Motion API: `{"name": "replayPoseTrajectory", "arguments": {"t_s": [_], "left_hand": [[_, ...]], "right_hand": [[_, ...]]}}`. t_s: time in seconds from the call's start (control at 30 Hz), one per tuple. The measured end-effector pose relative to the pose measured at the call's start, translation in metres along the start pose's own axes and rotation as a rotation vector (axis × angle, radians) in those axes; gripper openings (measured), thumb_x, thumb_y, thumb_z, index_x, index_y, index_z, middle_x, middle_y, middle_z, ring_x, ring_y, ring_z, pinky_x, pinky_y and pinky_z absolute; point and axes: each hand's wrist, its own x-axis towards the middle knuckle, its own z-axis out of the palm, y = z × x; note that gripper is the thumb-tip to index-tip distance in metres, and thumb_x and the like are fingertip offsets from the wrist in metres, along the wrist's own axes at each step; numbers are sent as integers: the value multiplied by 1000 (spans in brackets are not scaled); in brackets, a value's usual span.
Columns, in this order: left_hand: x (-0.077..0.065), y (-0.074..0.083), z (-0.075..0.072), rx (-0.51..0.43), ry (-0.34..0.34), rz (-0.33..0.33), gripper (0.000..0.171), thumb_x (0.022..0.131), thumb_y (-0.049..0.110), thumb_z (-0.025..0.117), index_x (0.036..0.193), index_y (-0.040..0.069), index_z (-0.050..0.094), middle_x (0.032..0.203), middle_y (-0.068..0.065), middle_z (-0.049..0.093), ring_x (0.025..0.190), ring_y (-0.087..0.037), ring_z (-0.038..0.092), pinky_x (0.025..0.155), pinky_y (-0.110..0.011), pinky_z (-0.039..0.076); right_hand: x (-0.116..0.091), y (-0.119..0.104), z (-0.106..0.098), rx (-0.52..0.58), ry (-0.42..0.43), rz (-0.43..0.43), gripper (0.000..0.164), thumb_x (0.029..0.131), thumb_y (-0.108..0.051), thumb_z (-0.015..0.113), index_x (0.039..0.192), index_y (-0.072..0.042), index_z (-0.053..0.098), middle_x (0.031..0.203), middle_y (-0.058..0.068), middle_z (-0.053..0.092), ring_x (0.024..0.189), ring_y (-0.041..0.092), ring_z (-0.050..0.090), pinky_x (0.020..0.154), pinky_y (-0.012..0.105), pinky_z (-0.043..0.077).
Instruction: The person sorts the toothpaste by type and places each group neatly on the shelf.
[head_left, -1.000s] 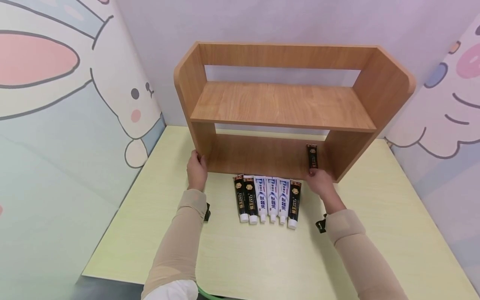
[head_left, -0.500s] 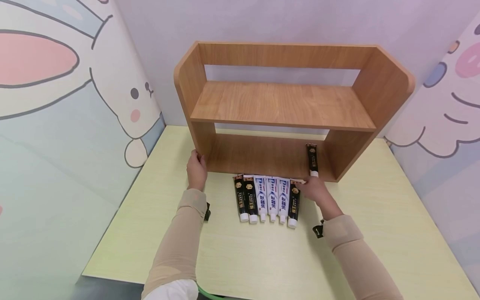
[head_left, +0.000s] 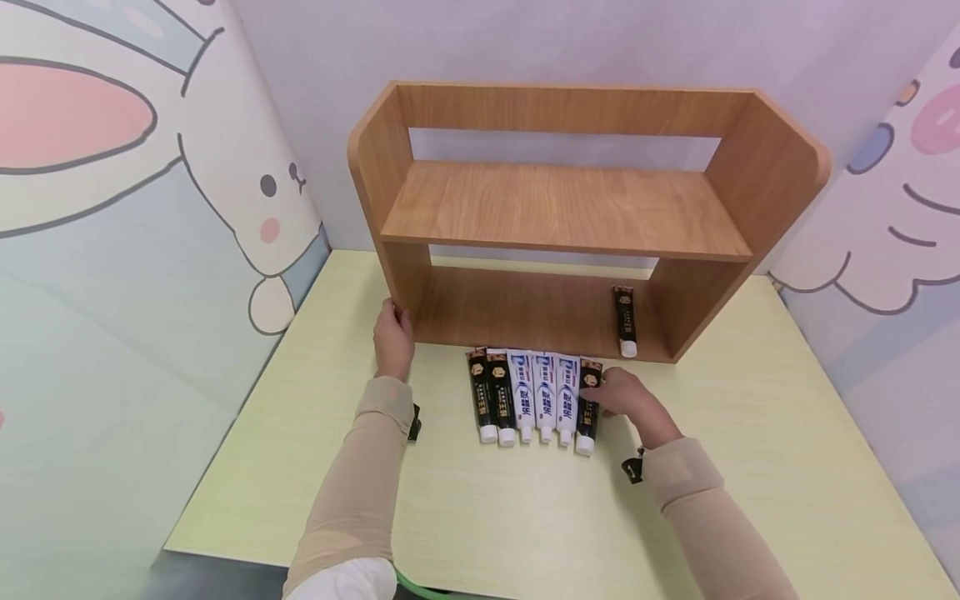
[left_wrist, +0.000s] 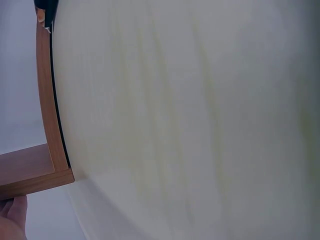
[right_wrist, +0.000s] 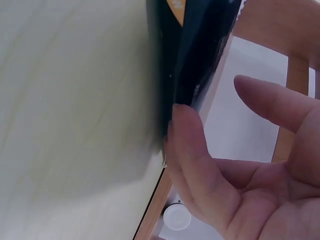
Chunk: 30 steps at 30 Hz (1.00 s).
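Note:
My left hand [head_left: 393,343] grips the front edge of the left side panel of a wooden two-tier shelf [head_left: 555,204]; its fingers also show against the wood in the left wrist view. Before the shelf lies a row of toothpaste tubes, caps toward me: two black tubes [head_left: 501,404] at left, three white-and-blue tubes [head_left: 546,396] in the middle, one black tube [head_left: 588,425] at right. My right hand [head_left: 628,400] touches that right-hand black tube, its thumb held apart from it in the right wrist view. Another black toothpaste tube [head_left: 625,321] lies on the lower board.
The shelf stands on a pale yellow-green table [head_left: 480,517] against a lilac wall [head_left: 570,42]. Cartoon-printed walls [head_left: 112,333] close in both sides. A white cap [right_wrist: 177,216] shows below the right fingers in the right wrist view.
My right hand has let go of the black toothpaste tube on the lower board and moved down and left to the row's right-hand black tube. The left hand stays on the shelf.

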Motion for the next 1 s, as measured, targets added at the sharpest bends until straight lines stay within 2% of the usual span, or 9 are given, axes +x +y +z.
{"name": "replayPoseTrajectory", "arguments": {"t_s": [0.23, 0.5, 0.6, 0.77, 1.0], "left_hand": [[0, 1, -1, -2, -5, -2, 22, 102, 12, 51, 121, 0, 50, 108, -18, 58, 98, -32, 57, 82, -47, 49], [0, 1, -1, -10, -1, 3, 21, 102, 10, 52, 119, 0, 50, 105, -18, 58, 95, -33, 57, 80, -47, 48], [1, 1, 0, -8, 1, 3, 21, 102, 10, 52, 119, 0, 50, 104, -18, 58, 94, -33, 57, 79, -47, 48], [2, 0, 0, -10, 3, -1, 20, 101, 9, 53, 119, 0, 50, 104, -18, 58, 94, -33, 57, 79, -48, 49], [2, 0, 1, -7, -3, -7, 21, 101, 10, 53, 120, 1, 50, 105, -18, 58, 96, -32, 56, 81, -47, 49]], "right_hand": [[-4, 1, 6, -32, -27, -29, 49, 90, -23, 69, 116, 14, 50, 93, 15, 59, 76, 24, 61, 70, 37, 51], [-7, 2, 13, 14, -91, -63, 53, 87, -16, 71, 123, 14, 47, 101, 17, 57, 78, 25, 60, 67, 35, 55], [-8, 2, 15, 27, -102, -62, 52, 87, -14, 70, 122, 16, 46, 99, 18, 57, 77, 26, 60, 66, 35, 56], [-8, 3, 17, 51, -86, -32, 50, 87, -13, 69, 117, 18, 44, 97, 20, 57, 75, 25, 61, 66, 35, 55], [-9, 5, 20, 89, -49, -13, 58, 86, -12, 69, 122, 19, 35, 100, 25, 55, 73, 26, 63, 67, 37, 54]]}}
